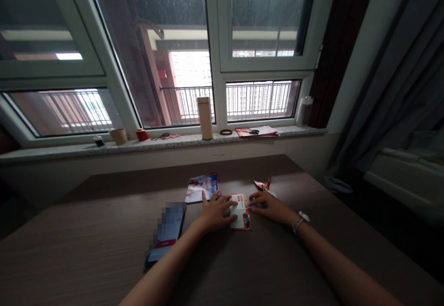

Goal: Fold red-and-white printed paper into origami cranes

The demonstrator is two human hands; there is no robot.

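On the brown table lies a sheet of printed paper [239, 223], white with red and orange along its edges. My left hand [214, 211] rests over its left side, fingers spread, the tips pressing on the sheet. At the right edge of the paper is my right hand [268, 207], fingers apart and slightly bent, the tips at or very near the edge. Just behind my right hand sits a folded paper piece [262, 186] in red and white, partly hidden. A blue and pink printed leaflet [204, 185] lies beyond my left hand, its near corner close to my fingers.
A phone [168, 232] lies left of my left forearm on the table [86, 236]. Along the windowsill [187, 141] stand a cream thermos [204, 119], a brown cup [119, 136], a red spool-like item [141, 134], scissors [254, 131] on papers, and a pale bottle [305, 111].
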